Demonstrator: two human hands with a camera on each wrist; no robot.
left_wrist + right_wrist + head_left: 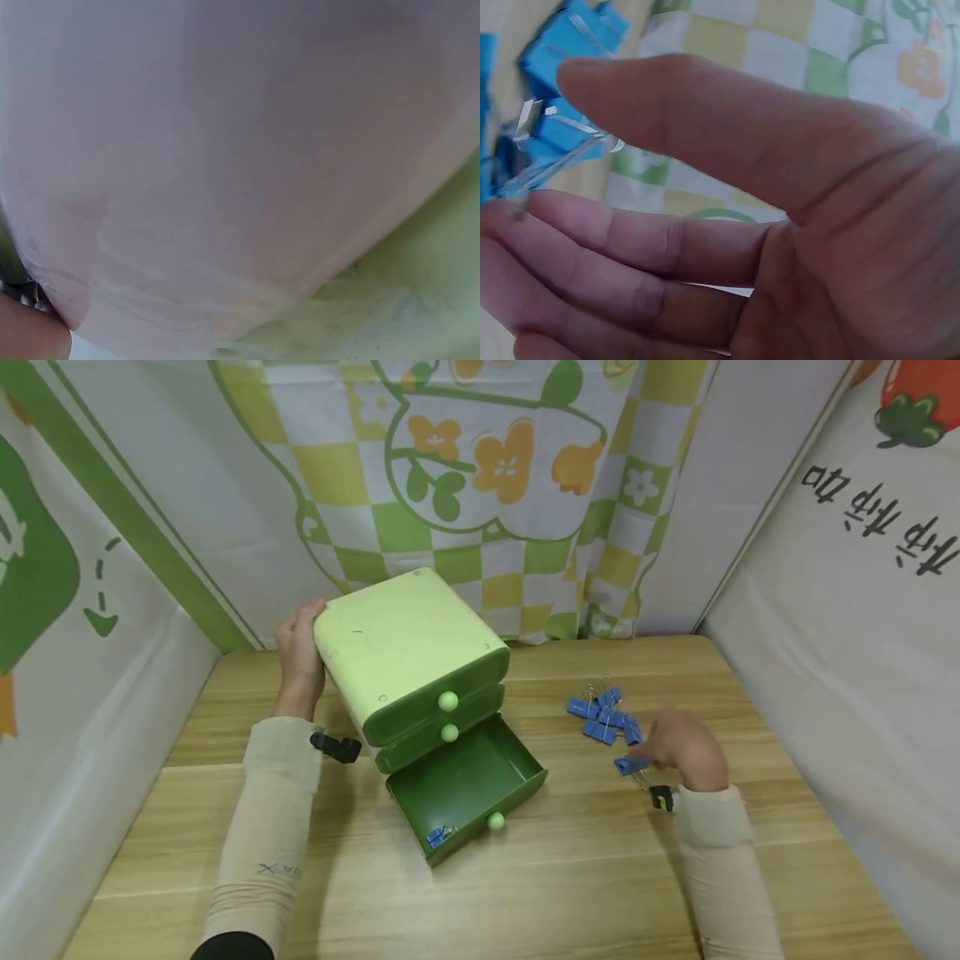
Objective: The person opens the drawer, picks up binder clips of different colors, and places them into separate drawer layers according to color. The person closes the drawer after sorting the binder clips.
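My left hand (300,652) grips the drawer box (412,639) by its edge; my right hand (688,750) touches the nearest blue clip (627,766) on the counter (600,885), whether pinching it I cannot tell; it looks light, stiff and smooth, best taken across its flat sides.

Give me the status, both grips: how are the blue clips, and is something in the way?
Left grip on cabinet. Right grip at one blue clip, pinch unclear. Other clips beyond; nothing visible blocks open bottom drawer.
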